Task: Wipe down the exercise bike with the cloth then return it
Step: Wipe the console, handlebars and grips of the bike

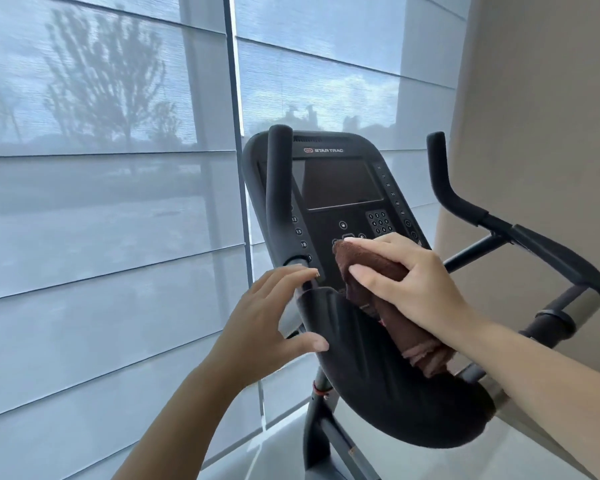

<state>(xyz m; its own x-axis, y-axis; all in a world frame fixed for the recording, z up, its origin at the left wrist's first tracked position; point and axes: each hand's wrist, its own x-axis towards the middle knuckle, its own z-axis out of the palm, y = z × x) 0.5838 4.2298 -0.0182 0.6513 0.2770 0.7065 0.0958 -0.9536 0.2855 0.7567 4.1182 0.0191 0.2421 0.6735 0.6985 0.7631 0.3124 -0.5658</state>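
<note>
The black exercise bike's console (340, 188) faces me at centre, with a dark screen and button pad. My right hand (406, 282) holds a folded brown cloth (371, 271) and presses it against the lower part of the console, over the buttons. The cloth's tail hangs down over the black tray (378, 386) below the console. My left hand (267, 320) is spread at the tray's left edge, thumb against its rim, fingers near the base of the left handlebar (278, 188).
The right handlebar (520, 233) curves out toward a beige wall (541, 116). Large windows with sheer blinds (101, 202) fill the left and back. The bike's frame post (321, 431) runs down to a pale floor.
</note>
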